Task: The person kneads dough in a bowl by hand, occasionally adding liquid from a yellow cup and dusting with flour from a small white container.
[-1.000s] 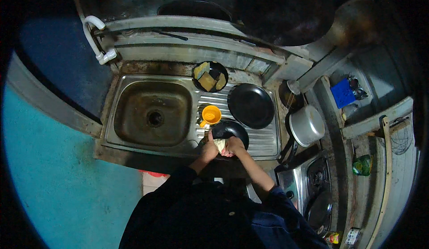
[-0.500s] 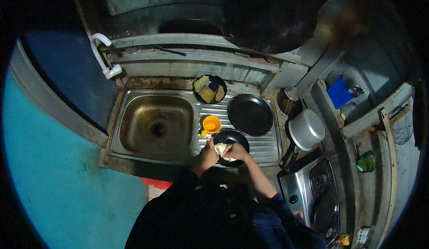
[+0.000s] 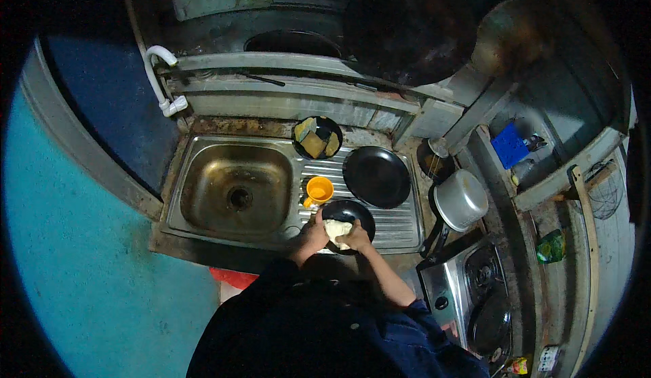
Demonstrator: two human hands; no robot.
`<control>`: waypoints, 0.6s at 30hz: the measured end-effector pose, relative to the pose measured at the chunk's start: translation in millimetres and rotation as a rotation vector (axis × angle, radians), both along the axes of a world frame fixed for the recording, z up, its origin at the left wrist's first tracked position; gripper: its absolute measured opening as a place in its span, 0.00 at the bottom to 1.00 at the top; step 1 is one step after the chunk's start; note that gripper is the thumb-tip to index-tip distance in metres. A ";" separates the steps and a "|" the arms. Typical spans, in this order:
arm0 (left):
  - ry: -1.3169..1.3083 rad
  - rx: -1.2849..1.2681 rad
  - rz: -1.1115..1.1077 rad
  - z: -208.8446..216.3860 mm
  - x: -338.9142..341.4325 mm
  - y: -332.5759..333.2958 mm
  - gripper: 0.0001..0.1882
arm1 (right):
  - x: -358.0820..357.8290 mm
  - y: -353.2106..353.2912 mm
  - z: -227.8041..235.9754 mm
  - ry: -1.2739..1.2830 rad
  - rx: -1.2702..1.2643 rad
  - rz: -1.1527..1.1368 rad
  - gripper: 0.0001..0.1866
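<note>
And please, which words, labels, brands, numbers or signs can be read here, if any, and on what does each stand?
No text can be read.
White item: dark marks, too small to read.
Red-yellow packet: too small and blurred.
Green packet: too blurred.
Orange cup: no text seen.

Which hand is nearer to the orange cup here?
Left. The left hand is just below the orange cup in the picture, near its handle; the right hand is farther off, below and to the right, on the pale lump's other side.
</note>
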State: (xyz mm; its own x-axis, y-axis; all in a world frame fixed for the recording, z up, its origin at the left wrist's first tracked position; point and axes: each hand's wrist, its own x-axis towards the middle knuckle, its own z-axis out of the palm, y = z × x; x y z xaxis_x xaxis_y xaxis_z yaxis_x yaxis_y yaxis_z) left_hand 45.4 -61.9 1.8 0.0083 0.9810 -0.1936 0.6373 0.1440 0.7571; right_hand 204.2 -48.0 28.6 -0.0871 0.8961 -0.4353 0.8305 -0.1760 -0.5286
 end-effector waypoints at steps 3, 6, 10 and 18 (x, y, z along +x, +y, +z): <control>-0.009 0.013 -0.011 5.8 0.1 -1.3 0.40 | -7.0 -6.5 3.5 -0.059 0.177 -0.016 0.38; 0.008 0.001 -0.045 8.7 -1.6 -0.5 0.42 | -7.2 -1.1 11.1 -0.062 0.198 0.025 0.33; 0.043 -0.041 -0.131 15.9 -10.6 1.8 0.48 | 11.8 16.2 26.0 -0.148 0.101 0.114 0.33; -0.253 0.008 -0.313 21.4 -26.3 1.4 0.60 | 32.6 32.8 0.9 -0.392 0.279 0.306 0.29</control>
State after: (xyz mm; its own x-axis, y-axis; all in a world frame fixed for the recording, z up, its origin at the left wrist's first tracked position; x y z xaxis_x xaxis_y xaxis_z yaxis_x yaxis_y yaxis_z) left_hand 19.1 -60.5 23.2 0.3536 0.9250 -0.1390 0.4424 -0.0345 0.8961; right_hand 236.8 -15.2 29.5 -0.2403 0.9412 -0.2375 0.9651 0.2055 -0.1621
